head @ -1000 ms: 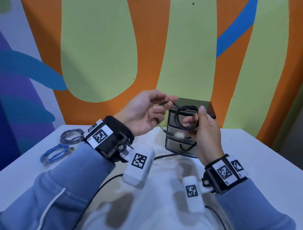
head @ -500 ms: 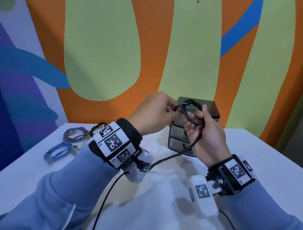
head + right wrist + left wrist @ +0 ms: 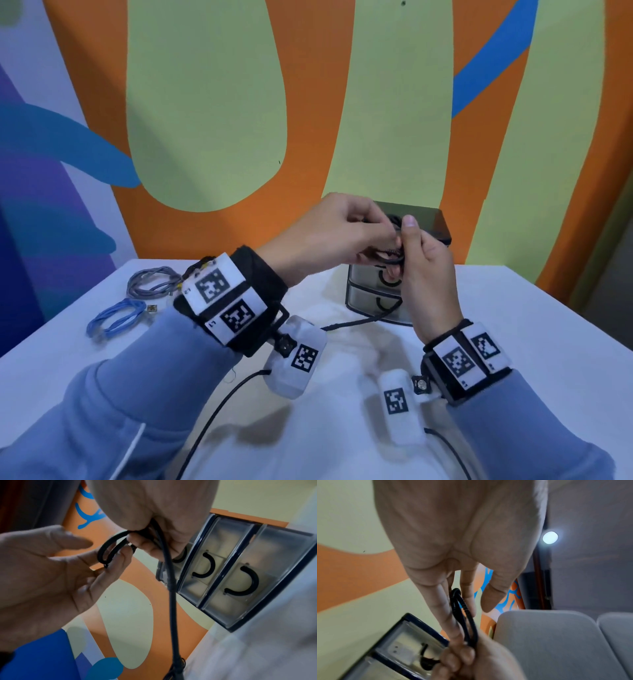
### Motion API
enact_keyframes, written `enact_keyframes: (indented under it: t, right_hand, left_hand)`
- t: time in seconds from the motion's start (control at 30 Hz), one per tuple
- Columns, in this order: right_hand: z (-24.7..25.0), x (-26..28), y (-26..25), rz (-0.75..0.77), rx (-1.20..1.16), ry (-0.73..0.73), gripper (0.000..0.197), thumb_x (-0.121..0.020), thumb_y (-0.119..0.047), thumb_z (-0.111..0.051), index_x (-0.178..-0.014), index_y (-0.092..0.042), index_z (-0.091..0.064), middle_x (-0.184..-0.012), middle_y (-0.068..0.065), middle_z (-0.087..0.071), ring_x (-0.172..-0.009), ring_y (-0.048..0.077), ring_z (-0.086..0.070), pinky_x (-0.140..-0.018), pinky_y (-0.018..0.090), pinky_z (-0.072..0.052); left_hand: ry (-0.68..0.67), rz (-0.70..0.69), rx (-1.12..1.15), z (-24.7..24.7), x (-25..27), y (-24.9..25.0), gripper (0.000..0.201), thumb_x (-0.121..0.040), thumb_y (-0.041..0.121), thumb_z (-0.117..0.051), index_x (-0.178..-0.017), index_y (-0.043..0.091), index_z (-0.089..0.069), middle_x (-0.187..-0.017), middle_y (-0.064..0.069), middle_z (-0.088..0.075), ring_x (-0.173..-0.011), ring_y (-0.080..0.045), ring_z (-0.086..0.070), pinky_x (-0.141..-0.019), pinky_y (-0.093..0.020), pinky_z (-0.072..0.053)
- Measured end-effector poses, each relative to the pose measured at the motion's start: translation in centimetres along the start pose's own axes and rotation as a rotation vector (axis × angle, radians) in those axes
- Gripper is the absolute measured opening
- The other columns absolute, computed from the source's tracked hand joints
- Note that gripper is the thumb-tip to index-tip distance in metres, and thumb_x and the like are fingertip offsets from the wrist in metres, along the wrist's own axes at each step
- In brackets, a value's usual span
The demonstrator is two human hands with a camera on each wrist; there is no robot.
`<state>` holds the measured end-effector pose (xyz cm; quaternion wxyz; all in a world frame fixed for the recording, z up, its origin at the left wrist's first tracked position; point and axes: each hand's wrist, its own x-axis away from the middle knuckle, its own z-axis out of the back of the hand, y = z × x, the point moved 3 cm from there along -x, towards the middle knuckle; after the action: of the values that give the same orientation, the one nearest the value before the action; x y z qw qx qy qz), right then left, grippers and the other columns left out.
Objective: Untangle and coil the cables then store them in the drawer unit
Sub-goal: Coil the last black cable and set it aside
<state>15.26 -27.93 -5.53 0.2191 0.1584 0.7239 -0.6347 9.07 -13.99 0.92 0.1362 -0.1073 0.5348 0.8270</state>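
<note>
Cable trouble starts nearest you: the loose tail of the black cable trails across the white table and climbs to your hands, and in the right wrist view it hangs straight down from your fist. If that tail catches on the table edge or on a wrist camera as you wind, I judge it will tug the loops out of your grip.

Your right hand is clenched round the gathered loops, thumb up; your left hand has its fingers threaded through the small coil, with fingertips pinching a strand against the right hand. The coil is held in the air, just in front of the drawer unit. The loops look few and tight, so a stiff cable may spring open once either hand lets go. Keep one hand closed on the bundle while the other fetches more slack.

Beyond your hands, all three drawers show their handles and look closed, so you will need a free hand to pull one open; doing that one-handed risks dropping the coil or sliding the light unit backward toward the wall.

Off to your left, the blue cable and grey cable lie coiled, apart from each other and not yet stored.
</note>
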Motion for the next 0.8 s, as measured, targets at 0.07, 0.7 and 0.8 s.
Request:
enact_keyframes:
  t: [0.07,0.7,0.8]
  right_hand:
    - [-0.1,0.2,-0.3,0.034,0.024,0.004,0.055,-0.112,-0.039,-0.045,-0.077,0.003,-0.042,-0.068,0.013,-0.037,-0.057,0.022,-0.032,-0.053,0.037,-0.029]
    - [-0.1,0.1,1.6,-0.465,-0.461,-0.039,0.040,-0.111,-0.036,-0.046,-0.076,-0.018,-0.052,-0.072,-0.001,-0.068,-0.066,0.011,-0.069,-0.070,0.030,-0.057]
    - [-0.1,-0.5,1.5,-0.497,-0.780,-0.045,0.042,-0.111,-0.034,-0.044,-0.073,-0.017,-0.049,-0.072,0.005,-0.064,-0.076,0.020,-0.072,-0.089,0.033,-0.055]
  left_hand:
    - [0.050,-0.084,-0.369,-0.3,-0.2,-0.1,0.010,-0.095,0.019,-0.075,-0.090,0.014,-0.082,-0.081,0.001,-0.078,-0.061,0.000,-0.060,-0.067,-0.018,-0.054]
    - [0.394,-0.018,0.447,2.2,-1.5,-0.9,0.025,-0.109,0.032,-0.058,-0.091,0.020,-0.068,-0.095,0.007,-0.070,-0.084,-0.010,-0.056,-0.077,-0.030,-0.045]
    - [0.380,0.038,0.432,2.8,-1.3,-1.3,0.027,-0.112,0.029,-0.053,-0.092,0.019,-0.067,-0.083,0.004,-0.075,-0.069,-0.008,-0.055,-0.063,-0.025,-0.040]
